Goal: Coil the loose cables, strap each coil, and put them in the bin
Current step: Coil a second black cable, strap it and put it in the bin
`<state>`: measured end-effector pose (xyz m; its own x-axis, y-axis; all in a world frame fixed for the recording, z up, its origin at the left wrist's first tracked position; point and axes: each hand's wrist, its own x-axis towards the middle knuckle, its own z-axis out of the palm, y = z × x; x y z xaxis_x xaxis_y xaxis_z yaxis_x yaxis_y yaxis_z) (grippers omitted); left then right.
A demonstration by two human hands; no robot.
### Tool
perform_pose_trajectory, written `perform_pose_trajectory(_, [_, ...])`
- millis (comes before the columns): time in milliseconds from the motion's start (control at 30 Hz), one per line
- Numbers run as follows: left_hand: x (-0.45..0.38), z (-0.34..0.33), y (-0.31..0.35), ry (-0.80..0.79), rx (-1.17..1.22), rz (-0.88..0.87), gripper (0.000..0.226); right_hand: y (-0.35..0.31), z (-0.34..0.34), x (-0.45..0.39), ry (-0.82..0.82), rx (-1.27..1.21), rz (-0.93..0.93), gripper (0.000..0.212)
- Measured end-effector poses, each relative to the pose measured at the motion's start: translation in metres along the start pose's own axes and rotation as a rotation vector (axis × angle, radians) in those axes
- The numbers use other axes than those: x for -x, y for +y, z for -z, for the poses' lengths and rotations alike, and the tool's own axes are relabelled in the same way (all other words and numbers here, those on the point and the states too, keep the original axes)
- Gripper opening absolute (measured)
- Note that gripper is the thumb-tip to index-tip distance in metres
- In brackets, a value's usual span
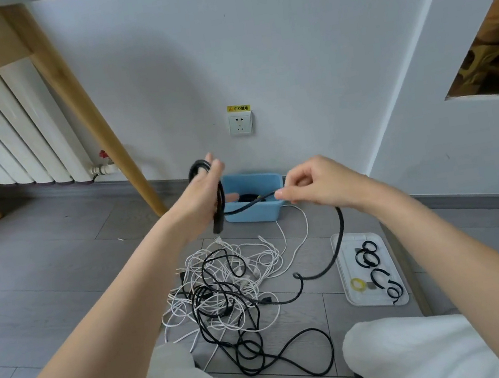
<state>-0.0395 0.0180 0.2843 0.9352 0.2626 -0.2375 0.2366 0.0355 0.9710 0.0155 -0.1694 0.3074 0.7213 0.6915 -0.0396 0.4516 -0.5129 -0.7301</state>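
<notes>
1. Nearest, a tangle of black and white cables (pixel 225 293) lies uncoiled on the floor.
2. Tray of straps (pixel 371 271) waits, right.
3. Left hand (pixel 201 192) grips a black coil (pixel 198 168); right hand (pixel 312 184) pinches its slack.
4. Blue bin (pixel 255 212) holds something dark, likely one coil.

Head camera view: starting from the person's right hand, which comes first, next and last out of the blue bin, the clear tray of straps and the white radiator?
From the right hand:
1. Blue bin, just to its left, by the wall.
2. Clear tray with the straps, on the floor below it.
3. White radiator, far off to the left, behind the wooden legs.
</notes>
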Motion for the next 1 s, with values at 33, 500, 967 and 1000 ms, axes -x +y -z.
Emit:
perform_pose_trajectory(33, [0.004,-0.001,-0.003,-0.083,-0.063,0.001,0.056,0.0,0.003,-0.001,0.037,-0.04,0.017,0.03])
perform_pose_trajectory(500, [0.023,-0.039,0.015,-0.812,0.326,0.129,0.055,0.008,0.01,-0.004,0.543,0.033,-0.107,0.056])
perform_pose_trajectory(967, [0.032,-0.056,0.026,-0.597,0.644,0.118,0.033,0.004,-0.027,0.004,-0.102,0.004,-0.322,0.036])
perform_pose_trajectory(1000, [0.026,-0.054,0.027,-0.467,0.66,0.083,0.028,-0.001,-0.03,0.001,-0.119,0.016,-0.28,0.037])
